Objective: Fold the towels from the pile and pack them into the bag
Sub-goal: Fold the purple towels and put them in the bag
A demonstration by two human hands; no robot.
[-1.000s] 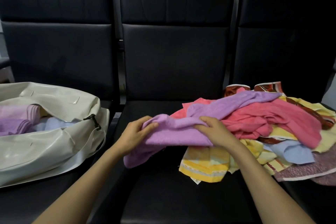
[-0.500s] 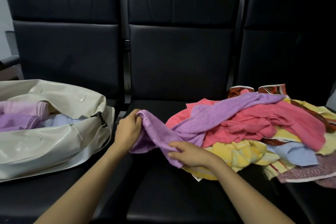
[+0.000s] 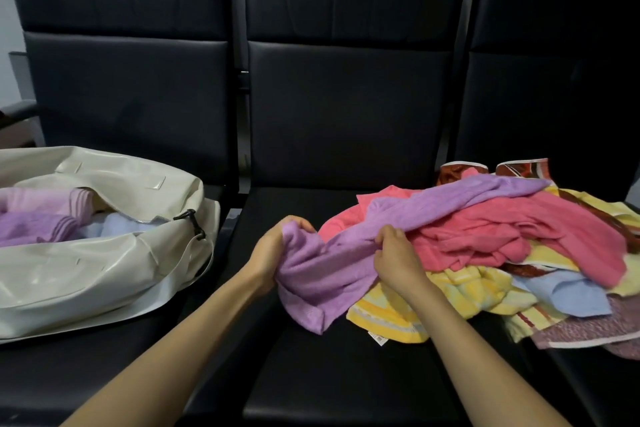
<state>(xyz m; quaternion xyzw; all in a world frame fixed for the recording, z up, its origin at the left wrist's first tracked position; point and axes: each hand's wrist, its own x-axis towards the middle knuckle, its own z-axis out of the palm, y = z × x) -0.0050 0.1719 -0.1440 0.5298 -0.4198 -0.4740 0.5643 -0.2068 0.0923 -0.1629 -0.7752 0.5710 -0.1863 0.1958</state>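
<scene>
A purple towel (image 3: 332, 270) stretches from the middle black seat up over the towel pile (image 3: 502, 253) on the right. My left hand (image 3: 270, 253) grips its near-left end in a fist. My right hand (image 3: 394, 256) pinches the same towel's upper edge a little further right, where it meets the pile. The pile holds pink, yellow, light blue and patterned towels. On the left seat lies an open cream bag (image 3: 104, 267) with folded purple, pink and light blue towels inside.
Three black padded chairs stand side by side; their backrests (image 3: 346, 80) rise behind everything. The middle seat (image 3: 346, 374) shows bare black cushion in front of my hands. A yellow striped towel (image 3: 391, 315) hangs toward the seat's front.
My right hand has moved up and right along the purple towel, from its lower edge to the edge near the pile. The left hand keeps its grip at about the same spot.
</scene>
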